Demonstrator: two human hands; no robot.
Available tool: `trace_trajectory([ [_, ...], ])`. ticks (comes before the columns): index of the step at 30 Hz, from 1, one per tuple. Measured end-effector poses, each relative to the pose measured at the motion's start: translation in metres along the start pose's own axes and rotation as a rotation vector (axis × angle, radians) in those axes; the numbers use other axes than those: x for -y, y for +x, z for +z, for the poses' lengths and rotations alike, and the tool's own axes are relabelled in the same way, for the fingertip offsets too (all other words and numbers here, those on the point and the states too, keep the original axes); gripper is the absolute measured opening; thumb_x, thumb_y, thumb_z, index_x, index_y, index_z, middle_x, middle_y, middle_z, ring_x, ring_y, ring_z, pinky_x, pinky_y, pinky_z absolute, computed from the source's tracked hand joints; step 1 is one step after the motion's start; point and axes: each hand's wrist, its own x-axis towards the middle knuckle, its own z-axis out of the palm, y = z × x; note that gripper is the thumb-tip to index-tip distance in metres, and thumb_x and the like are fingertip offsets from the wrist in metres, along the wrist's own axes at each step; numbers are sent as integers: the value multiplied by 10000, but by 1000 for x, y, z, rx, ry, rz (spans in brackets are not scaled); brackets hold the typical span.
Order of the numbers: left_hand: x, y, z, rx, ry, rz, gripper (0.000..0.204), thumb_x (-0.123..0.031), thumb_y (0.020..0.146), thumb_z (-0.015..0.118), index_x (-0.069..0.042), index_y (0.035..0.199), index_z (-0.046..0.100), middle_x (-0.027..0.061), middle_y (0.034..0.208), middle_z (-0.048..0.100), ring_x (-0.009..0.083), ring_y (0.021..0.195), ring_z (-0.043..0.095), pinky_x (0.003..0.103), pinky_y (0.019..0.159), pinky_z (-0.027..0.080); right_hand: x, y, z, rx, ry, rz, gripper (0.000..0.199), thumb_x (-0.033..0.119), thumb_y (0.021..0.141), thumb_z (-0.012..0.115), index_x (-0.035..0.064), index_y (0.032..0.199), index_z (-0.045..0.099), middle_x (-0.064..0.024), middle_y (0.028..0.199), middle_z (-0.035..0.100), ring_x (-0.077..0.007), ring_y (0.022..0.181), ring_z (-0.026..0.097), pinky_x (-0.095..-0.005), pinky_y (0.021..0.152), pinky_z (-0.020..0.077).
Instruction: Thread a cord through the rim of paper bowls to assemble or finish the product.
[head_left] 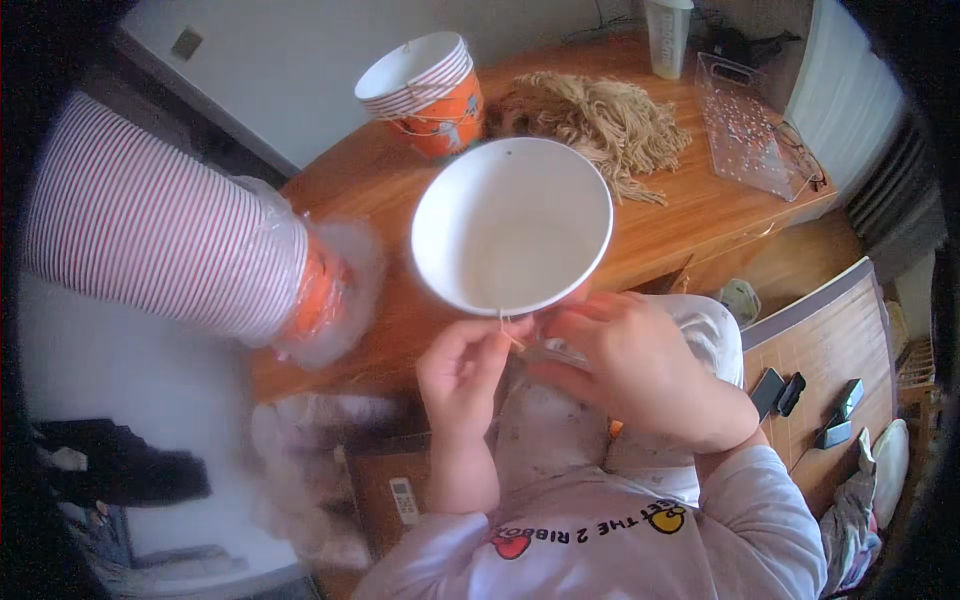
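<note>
A large paper bucket (480, 220), white inside, leans at the table's near edge with its opening toward me. From a hole at its near rim hangs a thin pale string (504, 323). My left hand (458, 372) is closed, pinching this string between thumb and forefinger just below the rim. My right hand (625, 360) is beside it, slightly blurred, its fingers bent inward toward the string. What those right fingers grip is hidden. The bucket's outer wall is mostly out of sight behind its rim and my hands.
A tall stack of paper buckets (160, 225) in clear plastic lies at the left. Several nested orange buckets (430, 105) stand at the back, beside a heap of tan strings (610, 120). Farther right are a white cup (668, 38) and a clear tray (745, 135).
</note>
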Motion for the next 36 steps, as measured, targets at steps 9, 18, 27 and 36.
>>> trace_trajectory([
  [9,13,-6,-9,-27,167,123,123,48,877,635,47,994,675,128,970,704,162,921,657,276,837,511,1,-3,-12,57,40,-23,169,200,806,673,77,920,654,-91,806,658,-288,777,648,-418,694,504],
  [18,16,-10,1,-76,-170,-168,154,-22,852,687,43,992,689,132,930,707,184,831,679,291,769,542,13,-14,3,98,-108,-128,212,209,801,655,102,984,656,-27,875,654,-206,849,640,-354,740,496],
  [27,28,-11,1,-1,-448,-211,123,-81,916,619,24,970,652,134,946,688,212,875,658,351,795,537,16,-10,-15,-148,-118,-99,263,200,745,700,130,996,662,5,864,625,-188,828,616,-338,678,452],
  [36,29,-12,6,-206,-221,-267,50,14,844,631,23,861,676,69,785,672,119,707,608,242,657,495,8,-3,-2,-266,-52,-147,231,172,693,719,126,914,670,14,922,635,-194,866,602,-331,711,462],
])
